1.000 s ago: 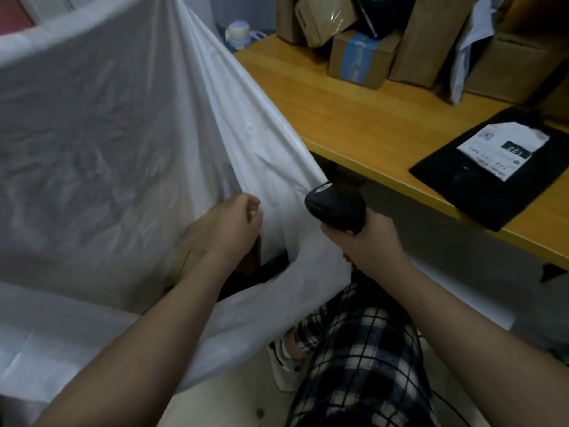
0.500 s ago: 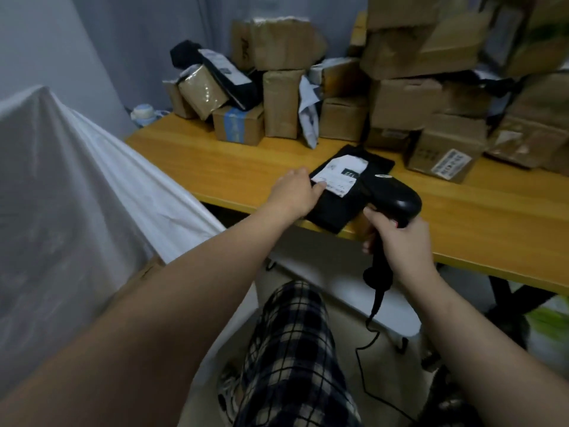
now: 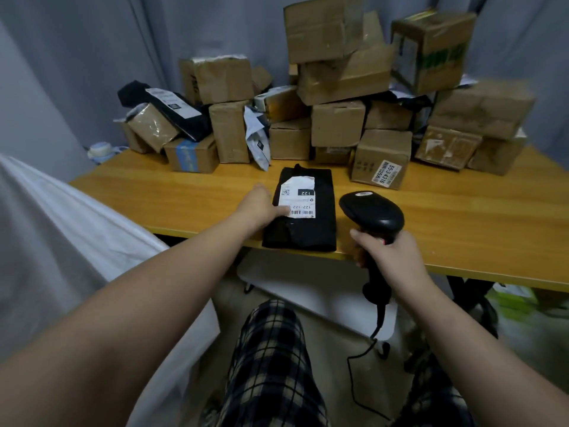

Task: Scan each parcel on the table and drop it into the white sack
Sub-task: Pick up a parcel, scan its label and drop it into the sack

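Hands meet at the black parcel (image 3: pixel 303 229), ready to scan.
The left hand (image 3: pixel 261 206) lies on the parcel's left side, fingers (image 3: pixel 282 211) flat on its white label (image 3: pixel 297 195). The right hand (image 3: pixel 386 254) grips the black scanner (image 3: pixel 372 212) by the handle, just right of the parcel. The parcel sits at the near edge of the tabletop (image 3: pixel 184 195), between both hands, its long side pointing away from the person. It looks flat and soft, a black bag with a torn label showing "122" and a barcode (image 3: pixel 303 213) near the left hand. I think the scanner head must turn left to see that barcode. The white sack (image 3: pixel 61 241) waits on the left, nearer the left hand.
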Motion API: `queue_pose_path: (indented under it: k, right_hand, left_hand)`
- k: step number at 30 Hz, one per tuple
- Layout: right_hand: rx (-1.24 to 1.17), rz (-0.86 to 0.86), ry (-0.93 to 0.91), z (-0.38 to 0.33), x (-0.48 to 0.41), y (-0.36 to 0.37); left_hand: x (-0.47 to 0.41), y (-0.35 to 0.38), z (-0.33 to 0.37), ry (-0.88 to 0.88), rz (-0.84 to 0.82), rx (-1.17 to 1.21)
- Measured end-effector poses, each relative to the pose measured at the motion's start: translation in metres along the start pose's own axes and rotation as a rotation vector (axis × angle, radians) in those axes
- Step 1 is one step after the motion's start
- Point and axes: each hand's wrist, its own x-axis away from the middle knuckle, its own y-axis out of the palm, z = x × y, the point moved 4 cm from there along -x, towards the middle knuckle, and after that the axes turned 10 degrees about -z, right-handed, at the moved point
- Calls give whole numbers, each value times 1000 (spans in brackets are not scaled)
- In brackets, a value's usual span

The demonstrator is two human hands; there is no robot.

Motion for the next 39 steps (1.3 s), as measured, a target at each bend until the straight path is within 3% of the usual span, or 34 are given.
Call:
queue_pose_path:
  k: [3,8,12,15,19,22,26,30,32,34,36,39]
  right_hand:
    - [42,-29,-38,-10,-8,13]
    - [113,-131,46,-5,-11,36]
    - [-12,-189,63,-9,-6,34]
    - [173,-102,-46,-32,-11,12]
    - [200,-48,-205,-70,-17,-7]
    - [449,24,-328,-91,-27,-7]
    - [488,-49,-291,-92,-37,14]
    - [306,122,-208,-77,-33,25]
    - [129,227,-134,-71,-32,23]
    - [-28,274,-68,-68,-31,19]
    - [-244,229,-18,-67,-29,17]
    - [-453,124,25,-67,-24,20]
  left_hand:
    - [11,3,8,-81,-66,3]
    - [11,10,9,-110,-49,120]
    - [8,3,6,-88,-32,74]
    - [15,-26,19,138,28,-85]
    - [43,-66,55,495,76,-667]
    - [66,-81,79,673,155,-835]
    - [90,-89,103,796,250,-718]
    - [105,-84,110,815,406,-693]
    - [105,-82,103,727,615,-634]
    - [102,-83,87,524,682,-311]
    - [93,-74,69,349,485,11]
    - [82,-48,56,382,55,332]
